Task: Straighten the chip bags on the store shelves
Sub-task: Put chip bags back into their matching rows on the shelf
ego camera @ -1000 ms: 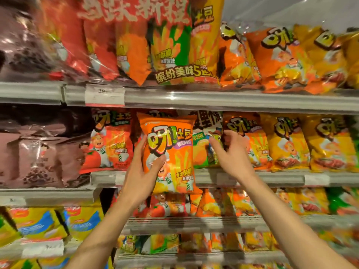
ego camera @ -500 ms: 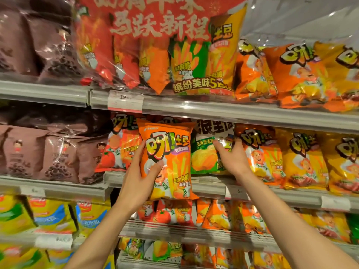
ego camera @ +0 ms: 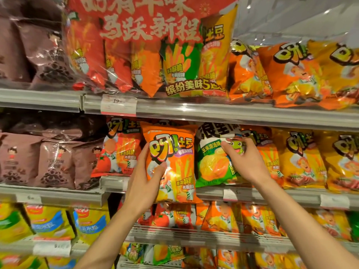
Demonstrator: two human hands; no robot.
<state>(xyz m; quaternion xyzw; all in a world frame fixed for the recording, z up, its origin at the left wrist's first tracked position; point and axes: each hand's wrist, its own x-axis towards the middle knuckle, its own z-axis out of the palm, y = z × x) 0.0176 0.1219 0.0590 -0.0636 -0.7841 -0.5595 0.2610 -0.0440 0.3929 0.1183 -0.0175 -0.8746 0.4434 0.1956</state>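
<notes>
Since half a second ago my view has crept closer to the shelves, and my right hand has shifted from the green bag's right edge onto its upper front. The left hand keeps its hold unchanged.

My left hand (ego camera: 144, 183) grips the orange chip bag (ego camera: 171, 162) by its left edge: thumb pressed on the front, fingers (ego camera: 142, 152) curled round behind the edge. The bag stands upright in front of the shelf rail (ego camera: 112, 182), its bottom hanging below it, clear of the row behind. Just left of these fingers sits a red-orange bag (ego camera: 118, 150) on the shelf.

Right of the orange bag, touching its edge, the green bag (ego camera: 212, 164) stands on the same shelf. My right hand (ego camera: 246, 162) pinches its upper right part, thumb on the front, fingers bent over the frog picture (ego camera: 237, 147). Beyond those fingers the yellow bags (ego camera: 299, 158) stand in their row.
</notes>
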